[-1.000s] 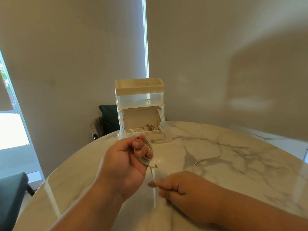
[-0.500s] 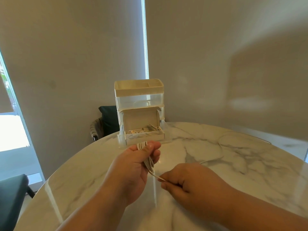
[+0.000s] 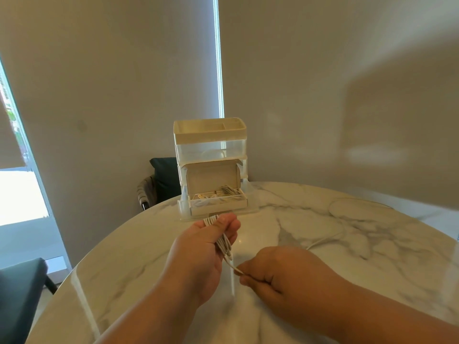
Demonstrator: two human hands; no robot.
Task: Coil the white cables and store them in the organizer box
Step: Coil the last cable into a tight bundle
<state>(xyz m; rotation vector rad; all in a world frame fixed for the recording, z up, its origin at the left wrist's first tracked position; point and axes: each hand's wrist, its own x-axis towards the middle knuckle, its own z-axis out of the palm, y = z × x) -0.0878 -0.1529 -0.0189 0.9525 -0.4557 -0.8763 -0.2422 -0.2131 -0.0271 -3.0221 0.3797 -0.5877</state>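
what could go wrong, as i judge it: the left hand [image 3: 206, 247], lower centre-left, has only a thumb clamped over the cable bundle [image 3: 223, 242]. if that thumb eases while the tail is being wrapped or tugged, the springy loops could fan out and the coil would come undone. a hard pull from the right hand [image 3: 280, 271], just right of it and lower in the frame, could also drag a loop out of the stack.

the left fingers [image 3: 233, 230] are curled round the white loops. the loop tops poke out above the thumb and the rest hangs out below the hand. a short tail runs down and right to the right hand, which is fisted, with thumb and forefinger pinching that tail at its tip. the two hands are close but not touching.

above them at frame centre the organizer box [image 3: 211, 135] stands on the marble table [image 3: 385, 264], its lower drawer [image 3: 218, 206] open with coiled cables already inside. further right a loose white cable [image 3: 320, 244] lies on the tabletop; whether it joins the held one i cannot tell.
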